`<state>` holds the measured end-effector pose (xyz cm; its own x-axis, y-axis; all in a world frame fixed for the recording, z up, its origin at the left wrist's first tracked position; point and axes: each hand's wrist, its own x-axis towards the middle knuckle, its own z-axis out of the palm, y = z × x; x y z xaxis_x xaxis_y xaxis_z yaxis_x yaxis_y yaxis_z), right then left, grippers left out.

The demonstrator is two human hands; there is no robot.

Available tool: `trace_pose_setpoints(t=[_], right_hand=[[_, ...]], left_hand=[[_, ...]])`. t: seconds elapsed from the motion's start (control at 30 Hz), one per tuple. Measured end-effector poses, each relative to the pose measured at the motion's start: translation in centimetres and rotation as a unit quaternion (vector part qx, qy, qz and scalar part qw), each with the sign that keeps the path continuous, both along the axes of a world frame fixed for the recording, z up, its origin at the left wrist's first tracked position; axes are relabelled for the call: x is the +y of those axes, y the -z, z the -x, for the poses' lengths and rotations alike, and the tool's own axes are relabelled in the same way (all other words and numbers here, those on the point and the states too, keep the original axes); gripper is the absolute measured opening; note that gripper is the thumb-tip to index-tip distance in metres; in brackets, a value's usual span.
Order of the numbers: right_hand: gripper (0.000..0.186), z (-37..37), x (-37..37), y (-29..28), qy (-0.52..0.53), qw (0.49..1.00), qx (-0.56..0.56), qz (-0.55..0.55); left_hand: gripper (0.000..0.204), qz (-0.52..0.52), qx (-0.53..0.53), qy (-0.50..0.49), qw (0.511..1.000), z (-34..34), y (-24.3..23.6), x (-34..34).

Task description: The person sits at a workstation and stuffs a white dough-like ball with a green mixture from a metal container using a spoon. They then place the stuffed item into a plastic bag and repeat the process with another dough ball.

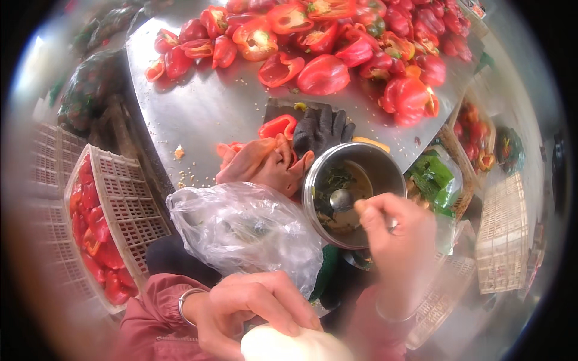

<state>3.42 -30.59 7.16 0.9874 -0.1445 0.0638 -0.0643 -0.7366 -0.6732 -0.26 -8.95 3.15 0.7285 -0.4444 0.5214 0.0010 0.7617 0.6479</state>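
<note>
My left hand (256,298), with a bracelet at the wrist, grips a smooth white steamed bun (295,345) at the lower edge. The bun's lower part is cut off by the picture. My right hand (400,231) pinches a metal spoon (341,200), its bowl inside a round steel container (392,165). Thin broth with dark green leaves lies in that container. Left of it, a crumpled clear plastic bag (247,231) bulges toward me. Just beyond lie an orange rubber glove (259,165) and a black glove (322,127), near a piece of red pepper (278,127).
Halved red peppers (323,74) cover the far part of the metal table (198,111). A plastic crate (123,201) of red peppers stands at the left, and another crate (448,141) at the right. Near it sits a green package (433,177). Full mesh sacks (90,87) lie at the far left.
</note>
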Motion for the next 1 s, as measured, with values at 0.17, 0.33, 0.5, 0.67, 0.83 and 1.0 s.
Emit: trace_pose_setpoints(t=[0.17,0.33,0.5,0.67,0.83,1.0], right_hand=[[0.013,0.5,0.1,0.3,-0.057,0.994,-0.020,0.096],[0.014,1.8,-0.5,-1.4,-0.070,0.989,0.003,0.127],[0.013,2.7,-0.6,-0.8,-0.083,0.991,-0.012,0.104],[0.017,3.8,-0.3,-1.0,-0.044,0.995,-0.022,0.086],[0.020,4.2,-0.5,-1.3,-0.040,0.997,-0.023,0.057],[0.016,4.7,-1.8,-1.4,-0.049,0.992,-0.112,0.028]], left_hand=[[0.047,-0.013,0.010,-0.012,1.000,0.2,-0.4,0.6],[0.054,-0.009,0.127,0.006,0.992,1.0,-0.8,2.5],[0.051,-0.022,0.123,-0.007,0.992,1.5,-1.4,3.1],[0.054,-0.015,0.087,0.034,0.996,2.5,-1.3,3.3],[0.059,-0.073,0.013,0.073,0.995,2.5,-0.9,4.4],[0.064,0.148,0.176,-0.123,0.965,0.7,-0.5,6.9]])
